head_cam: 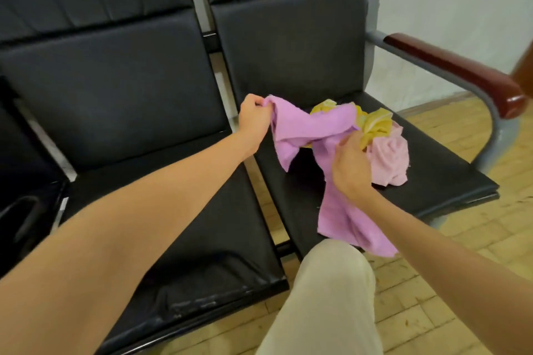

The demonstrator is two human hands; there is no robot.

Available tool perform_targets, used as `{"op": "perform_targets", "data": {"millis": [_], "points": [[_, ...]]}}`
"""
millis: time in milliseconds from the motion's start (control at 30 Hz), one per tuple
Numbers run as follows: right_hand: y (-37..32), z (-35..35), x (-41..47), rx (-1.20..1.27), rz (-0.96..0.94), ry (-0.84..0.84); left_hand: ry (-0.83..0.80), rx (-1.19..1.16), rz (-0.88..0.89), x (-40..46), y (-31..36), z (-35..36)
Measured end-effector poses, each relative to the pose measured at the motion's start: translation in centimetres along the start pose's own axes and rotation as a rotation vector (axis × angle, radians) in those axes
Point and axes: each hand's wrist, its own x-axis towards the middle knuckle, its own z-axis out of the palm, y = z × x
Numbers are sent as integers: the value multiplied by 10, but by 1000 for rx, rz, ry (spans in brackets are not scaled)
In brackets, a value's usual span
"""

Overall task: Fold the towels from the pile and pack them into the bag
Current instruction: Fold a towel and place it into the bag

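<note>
A: Where does the purple towel (pixel 314 130) sit right now?

B: At the frame's centre, lifted partly off the black seat (pixel 432 176) of the right-hand chair. The left hand (pixel 253 121) has its fingers curled round one corner, up and to the left of the cloth. The right hand (pixel 350 167) pinches the towel lower down and to the right, with fabric bunched under its fingers.

A: So which way does the towel run?

B: Its stretched edge goes diagonally, from the left hand at centre-left down to the right hand at centre-right. Below the right hand a long tail hangs toward the lower middle of the frame, over the seat's front edge, just above the person's knee (pixel 331 268).

A: And the rest of the pile?

B: A yellow towel (pixel 375 127) and a pale pink towel (pixel 389 158) lie crumpled just right of the right hand, touching the purple one.

A: What does the next move depend on?

B: I'd judge the right hand must slide along the edge to find the far corner, since it grips mid-cloth. The bag may be the dark shape (pixel 26 216) at the left edge; I can't tell.
</note>
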Motion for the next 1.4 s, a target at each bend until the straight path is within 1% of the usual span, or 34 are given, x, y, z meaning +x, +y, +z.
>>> {"op": "perform_targets", "data": {"millis": [100,167,233,300,400,500,600,667,733,800,833,867,900,967,1000,1033,1067,1167,1267,1333,1367,1400], "points": [[-42,-1,-14,92,-59,29,112,47,-16,-9,1,-60],[-71,-1,-21,116,-64,-6,172,67,-29,-18,-4,-99],[-98,2,-31,109,-79,-42,219,105,-34,-29,-12,-136],[-121,13,-47,54,-169,-62,253,155,-41,-42,-22,-172],[-146,39,-67,31,-242,-156,320,245,-58,-65,-43,-224],[-166,60,-83,25,-328,-227,445,290,-105,-87,-66,-272],[-176,78,-100,14,-423,-312,631,324,-211,-101,-91,-315],[-174,91,-113,12,-501,-426,668,388,-295,-108,-109,-338],[-165,108,-123,-20,-604,-577,594,491,-394,-114,-128,-350],[-152,127,-133,-94,-657,-762,488,679,-497,-122,-144,-352],[-144,136,-137,-127,-669,-838,430,779,-518,-128,-150,-348],[-136,144,-143,-154,-661,-904,359,853,-496,-133,-157,-344],[-130,150,-148,-178,-639,-951,262,889,-430,-136,-162,-338],[-121,159,-155,-210,-593,-993,30,832,-282,-143,-171,-324],[-118,163,-157,-207,-570,-1006,-64,751,-262,-146,-174,-316],[-116,166,-159,-197,-552,-1017,-129,660,-274,-150,-175,-308],[-114,168,-159,-185,-534,-1020,-157,608,-295,-152,-178,-299],[-104,171,-158,-70,-445,-974,-135,602,-340,-156,-191,-274],[-95,176,-150,75,-257,-834,-109,553,-402,-158,-195,-255],[-90,179,-145,106,-119,-747,-69,573,-460,-155,-200,-249],[-89,180,-143,80,-105,-707,-50,597,-489,-154,-202,-247],[-88,181,-141,4,-146,-664,-36,605,-504,-152,-204,-244]]}}
